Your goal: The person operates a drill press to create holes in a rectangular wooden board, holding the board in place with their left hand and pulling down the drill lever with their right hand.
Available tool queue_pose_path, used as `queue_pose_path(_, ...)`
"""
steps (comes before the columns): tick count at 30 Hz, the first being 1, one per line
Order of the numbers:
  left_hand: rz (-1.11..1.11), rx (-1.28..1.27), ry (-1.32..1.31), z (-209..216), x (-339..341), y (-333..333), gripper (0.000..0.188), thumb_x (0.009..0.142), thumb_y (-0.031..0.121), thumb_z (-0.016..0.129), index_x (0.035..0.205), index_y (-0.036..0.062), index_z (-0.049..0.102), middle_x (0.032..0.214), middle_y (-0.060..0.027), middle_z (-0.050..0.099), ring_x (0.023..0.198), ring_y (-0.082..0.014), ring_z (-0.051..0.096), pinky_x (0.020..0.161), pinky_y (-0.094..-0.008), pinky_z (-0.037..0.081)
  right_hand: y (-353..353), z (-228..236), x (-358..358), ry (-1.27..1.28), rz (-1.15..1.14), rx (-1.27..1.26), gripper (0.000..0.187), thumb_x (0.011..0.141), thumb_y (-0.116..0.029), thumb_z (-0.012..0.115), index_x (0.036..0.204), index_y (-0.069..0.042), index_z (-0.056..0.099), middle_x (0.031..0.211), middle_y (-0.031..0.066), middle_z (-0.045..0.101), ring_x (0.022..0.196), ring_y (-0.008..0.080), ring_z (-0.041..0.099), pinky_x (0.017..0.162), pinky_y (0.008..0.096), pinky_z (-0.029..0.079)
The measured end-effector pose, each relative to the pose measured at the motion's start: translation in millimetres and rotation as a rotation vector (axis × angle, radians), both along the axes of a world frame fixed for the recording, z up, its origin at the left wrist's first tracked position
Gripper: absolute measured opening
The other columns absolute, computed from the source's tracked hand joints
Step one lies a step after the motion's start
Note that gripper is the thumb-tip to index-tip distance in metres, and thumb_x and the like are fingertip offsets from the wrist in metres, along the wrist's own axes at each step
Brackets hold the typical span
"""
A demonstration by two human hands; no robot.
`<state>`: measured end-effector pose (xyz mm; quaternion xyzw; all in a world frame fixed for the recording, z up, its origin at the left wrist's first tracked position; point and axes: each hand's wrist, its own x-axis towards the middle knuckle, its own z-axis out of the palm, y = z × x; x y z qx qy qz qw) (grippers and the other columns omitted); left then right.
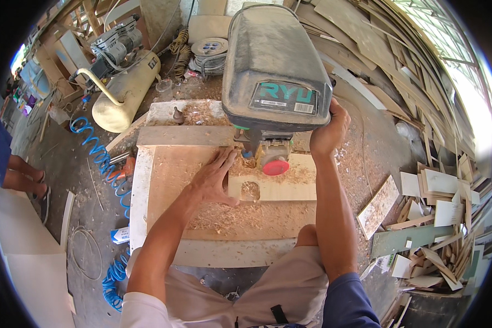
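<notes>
A pale wooden board lies under a drill press, with a rounded-square recess holding shavings near its left end. My left hand spans that left end, fingers stretched toward the back fence and thumb at the near edge, holding the board. A red round cap shows below the dark machine housing, above the board. The bit is hidden. My right hand is raised at the housing's right side with curled fingers; what it grips is hidden behind the machine.
Shavings cover the worktable. On the left are a cream air compressor, a coiled blue hose and another person's legs. Offcuts are heaped at right, below leaning boards. A cable reel stands behind.
</notes>
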<state>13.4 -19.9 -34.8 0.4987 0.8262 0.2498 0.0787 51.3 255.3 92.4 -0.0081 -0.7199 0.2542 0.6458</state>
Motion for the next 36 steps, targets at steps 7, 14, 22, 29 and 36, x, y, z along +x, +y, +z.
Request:
queue_pose_path(7, -0.032, -0.046, 0.006, 4.2, 15.3, -8.6, 0.139, 0.051, 0.055, 0.085, 0.155, -0.0031, 0.015, 0.159, -0.0277, 0.023, 0.148, -0.0434, 0.023, 0.126, -0.0460, 0.016, -1.1, 18.4, -5.2, -0.033, -0.050, -0.072, 0.031, 0.100, -0.018, 0.048, 0.078, 0.000, 0.060, 0.073, 0.0057, 0.056, 0.069, 0.0139, 0.050, 0.067, 0.0309, 0.041)
queue_pose_path(14, -0.012, -0.066, -0.007, 5.2, 31.4, -21.0, 0.142, 0.053, 0.058, 0.085, 0.156, -0.0039, 0.011, 0.160, -0.0281, 0.021, 0.149, -0.0417, 0.022, 0.126, -0.0472, 0.014, -2.6, 61.9, -18.9, -0.307, 0.339, -0.643, 0.051, 0.098, -0.032, 0.044, 0.058, -0.002, 0.055, 0.052, 0.0034, 0.049, 0.052, 0.0124, 0.045, 0.053, 0.0309, 0.035)
queue_pose_path(22, 0.083, -0.059, -0.126, 5.3, 67.5, -38.1, 0.144, 0.052, 0.065, 0.083, 0.157, -0.0028, 0.011, 0.162, -0.0261, 0.019, 0.151, -0.0400, 0.019, 0.126, -0.0485, 0.011, 31.7, 75.4, -86.7, -0.519, -0.030, -0.350, 0.061, 0.101, -0.050, 0.043, 0.081, 0.002, 0.068, 0.078, 0.0230, 0.069, 0.076, 0.0416, 0.065, 0.076, 0.0467, 0.050)
queue_pose_path(29, 0.181, -0.141, -0.097, 8.6, 91.0, -45.7, 0.146, 0.052, 0.072, 0.081, 0.158, -0.0019, 0.013, 0.163, -0.0254, 0.017, 0.153, -0.0411, 0.012, 0.125, -0.0503, 0.009, 26.9, 61.9, -62.7, -0.475, 0.497, -0.666, 0.050, 0.103, -0.038, 0.052, 0.075, 0.001, 0.063, 0.064, 0.0076, 0.058, 0.066, 0.0180, 0.055, 0.066, 0.0358, 0.045)
queue_pose_path(36, 0.286, -0.074, -0.258, 2.3, 94.5, -52.6, 0.126, 0.066, 0.073, 0.075, 0.160, 0.0112, 0.018, 0.166, -0.0168, 0.016, 0.154, -0.0391, 0.010, 0.124, -0.0544, 0.006, -14.6, 32.8, 45.2, -0.410, 0.537, -0.566, 0.035, 0.101, -0.027, 0.059, 0.079, 0.000, 0.064, 0.070, 0.0035, 0.059, 0.074, 0.0101, 0.054, 0.070, 0.0271, 0.044)
